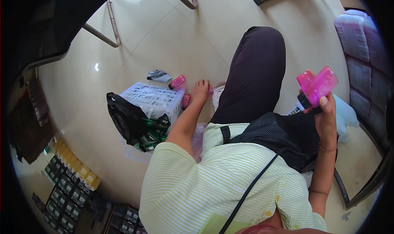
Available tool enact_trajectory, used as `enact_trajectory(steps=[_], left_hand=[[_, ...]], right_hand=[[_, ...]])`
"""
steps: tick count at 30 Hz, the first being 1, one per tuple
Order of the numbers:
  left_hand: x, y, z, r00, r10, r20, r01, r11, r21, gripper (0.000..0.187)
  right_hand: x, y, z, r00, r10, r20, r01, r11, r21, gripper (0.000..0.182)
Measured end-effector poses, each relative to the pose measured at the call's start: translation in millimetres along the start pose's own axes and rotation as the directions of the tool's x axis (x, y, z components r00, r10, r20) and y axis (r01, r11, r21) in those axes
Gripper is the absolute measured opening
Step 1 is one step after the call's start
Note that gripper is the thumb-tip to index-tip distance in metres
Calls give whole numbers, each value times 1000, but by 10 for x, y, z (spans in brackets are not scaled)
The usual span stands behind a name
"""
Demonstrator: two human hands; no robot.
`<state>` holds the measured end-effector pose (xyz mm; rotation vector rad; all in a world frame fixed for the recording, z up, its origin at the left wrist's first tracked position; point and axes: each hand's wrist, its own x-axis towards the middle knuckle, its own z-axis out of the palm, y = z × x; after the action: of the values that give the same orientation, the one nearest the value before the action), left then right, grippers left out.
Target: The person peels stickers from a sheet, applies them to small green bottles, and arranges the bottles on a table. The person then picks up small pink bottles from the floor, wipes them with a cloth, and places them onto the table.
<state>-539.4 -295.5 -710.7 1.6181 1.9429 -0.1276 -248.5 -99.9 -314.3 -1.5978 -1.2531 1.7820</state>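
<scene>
Two clear pink bottles (318, 86) with black caps are held together in my right hand (327, 110), raised at the right, caps pointing down. My left hand (201, 90) is low by the floor with its fingers curled at a small pink bottle (211, 89), mostly hidden beside my leg. Left of that hand, a pink bottle with a dark cap (177, 82) lies on the floor. Another pink bottle (186, 100) rests against the white plastic basket (154, 93). A white slatted basket (218, 96) shows partly behind my bent knee.
Beside the basket, a black mesh bag (125, 117) and green packs (156, 133) sit together. A grey cloth (159, 76) lies on the floor. Metal chair legs (113, 26) stand at upper left, stacked purple-wrapped packs (355, 36) at right, and boxed goods (67, 189) at lower left.
</scene>
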Motion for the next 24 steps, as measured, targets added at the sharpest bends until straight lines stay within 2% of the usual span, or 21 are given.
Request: enact_trajectory(steps=[1, 4, 6, 8, 11, 15, 17, 20, 22, 24], left_hand=[[-8, -26, -10, 999, 46, 28, -47, 999, 26, 46], [127, -19, -144, 994, -100, -43, 91, 978, -187, 40], [206, -235, -421, 954, 5, -301, -44, 991, -125, 37], [189, -369, -815, 935, -255, -245, 272, 961, 40, 35], [192, -471, -805, 836, -479, -268, 540, 807, 241, 31], [138, -609, -593, 882, -408, -236, 470, 799, 374, 29], [351, -954, -276, 867, -451, -212, 498, 775, 388, 35], [424, -826, -702, 893, -441, -92, 449, 854, 264, 41], [395, -589, -1082, 930, -366, 28, 362, 927, 103, 43], [334, -468, -1138, 957, -228, 177, 247, 965, -93, 51]], right_hand=[[-26, -14, 5, 1000, -6, -26, 6, 1000, 2, 73], [-104, 32, -67, 993, -28, -113, 30, 999, 23, 75], [-139, 16, -90, 990, -36, -134, 40, 999, 24, 77], [-175, 20, -123, 987, -50, -156, 55, 998, 28, 78], [-221, 87, -203, 983, -58, -172, 70, 995, 64, 75], [-287, 124, -228, 980, -71, -185, 90, 992, 94, 70], [-316, 152, -258, 981, -79, -180, 92, 993, 67, 70], [-307, 187, -282, 983, -62, -172, 85, 988, 127, 69], [-315, 197, -266, 982, -60, -180, 85, 987, 136, 69], [-313, 200, -265, 982, -63, -178, 90, 985, 150, 68]])
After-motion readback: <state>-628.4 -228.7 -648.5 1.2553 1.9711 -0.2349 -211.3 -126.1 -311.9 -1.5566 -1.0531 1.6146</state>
